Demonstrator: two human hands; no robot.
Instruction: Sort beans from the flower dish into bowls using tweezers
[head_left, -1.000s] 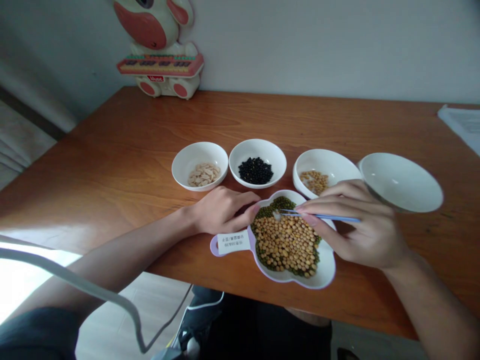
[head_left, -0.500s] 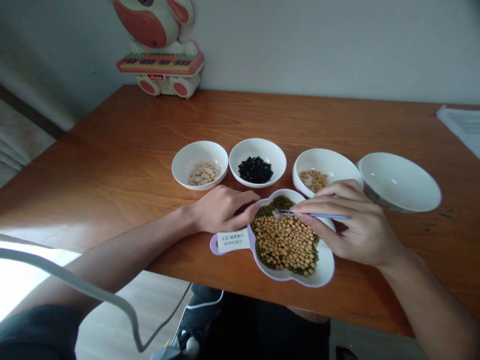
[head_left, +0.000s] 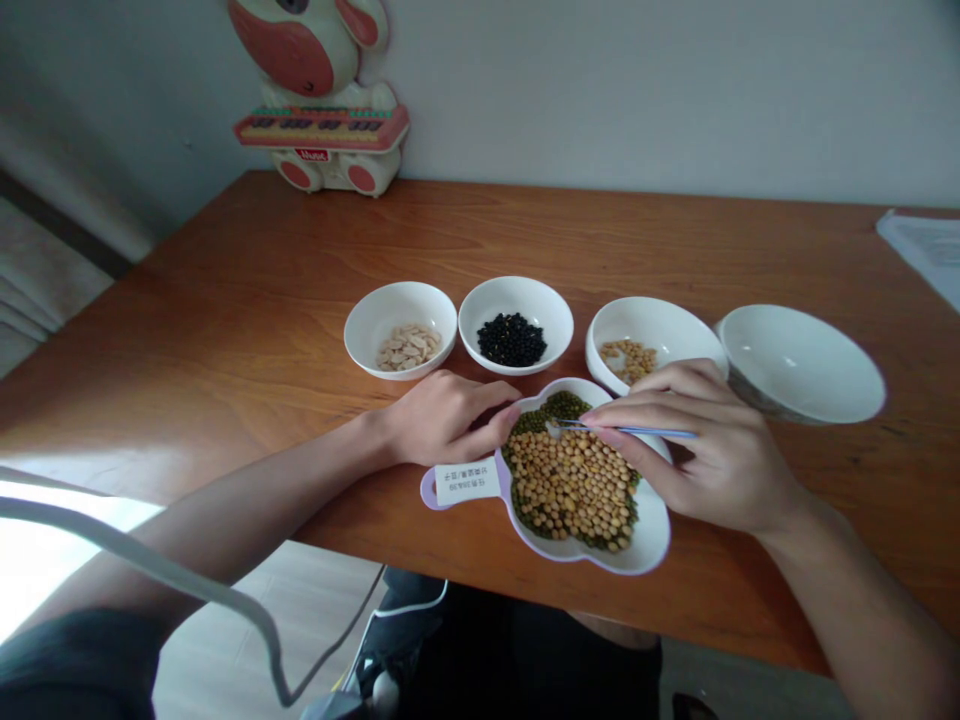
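Note:
A purple-rimmed white dish (head_left: 651,540) with a handle holds soybeans (head_left: 574,480) and green mung beans (head_left: 564,404). My left hand (head_left: 450,415) lies at its left side, thumb and fingers closed on the rim near the labelled handle. My right hand (head_left: 705,450) hovers over the dish's right side, pinching blue tweezers (head_left: 652,432). The tweezer tips reach into the dish where the mung beans meet the soybeans. Something small and pale is at the tips; I cannot tell whether they grip it.
Behind the dish stand a white bowl of pale flat pieces (head_left: 409,347), a bowl of black beans (head_left: 511,340), a bowl with some soybeans (head_left: 628,358), and a larger white bowl (head_left: 802,360). A toy keyboard (head_left: 322,128) stands at the back left. A grey cable (head_left: 150,565) hangs at lower left.

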